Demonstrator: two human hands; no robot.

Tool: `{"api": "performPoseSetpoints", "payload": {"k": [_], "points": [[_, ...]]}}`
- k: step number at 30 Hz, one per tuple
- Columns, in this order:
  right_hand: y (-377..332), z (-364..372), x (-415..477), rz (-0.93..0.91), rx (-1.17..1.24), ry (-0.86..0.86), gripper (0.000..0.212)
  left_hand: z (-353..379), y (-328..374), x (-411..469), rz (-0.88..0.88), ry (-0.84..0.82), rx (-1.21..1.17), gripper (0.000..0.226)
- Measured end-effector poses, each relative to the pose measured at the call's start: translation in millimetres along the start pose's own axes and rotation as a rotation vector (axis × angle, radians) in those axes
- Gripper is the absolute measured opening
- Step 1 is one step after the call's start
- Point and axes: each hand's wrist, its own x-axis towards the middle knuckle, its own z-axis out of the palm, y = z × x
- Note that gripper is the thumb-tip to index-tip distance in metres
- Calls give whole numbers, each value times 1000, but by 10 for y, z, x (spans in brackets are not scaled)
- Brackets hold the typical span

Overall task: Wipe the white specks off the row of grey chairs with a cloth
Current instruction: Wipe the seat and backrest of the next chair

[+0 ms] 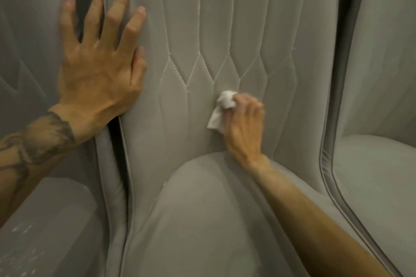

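While the left hand [96, 67] lies flat, fingers spread wide, on the left edge of the chair [225, 18] back — likely to brace the padding against the rubbing — the right hand [244, 119] pinches a bunched white cloth [221, 105] against the lower middle of the back, just under the stitched diamonds. Cloth touches fabric; wiping judged under way. Faint white specks [24, 229] show on the left neighbour's seat — probably not yet wiped.

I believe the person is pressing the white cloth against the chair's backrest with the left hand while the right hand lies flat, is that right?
Not quite: the hands are swapped. The head view shows the right hand pressing the white cloth against the backrest, while the left hand lies flat.
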Motion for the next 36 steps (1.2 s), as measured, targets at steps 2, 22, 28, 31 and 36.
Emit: {"api": "performPoseSetpoints", "payload": {"k": [2, 22, 28, 31, 36], "points": [[145, -74, 147, 180, -46, 119, 25, -31, 58, -88, -16, -9, -4, 56], [-1286, 210, -314, 286, 446, -54, 30, -17, 338, -1253, -6, -51, -27, 60], [-982, 125, -208, 745, 275, 103, 29, -35, 364, -1248, -25, -51, -42, 59], [-1419, 126, -433, 590, 454, -101, 29, -32, 364, -1251, -14, -51, -39, 59], [-719, -187, -630, 224, 239, -359, 20, -36, 354, -1246, -23, -42, -46, 59]]}}
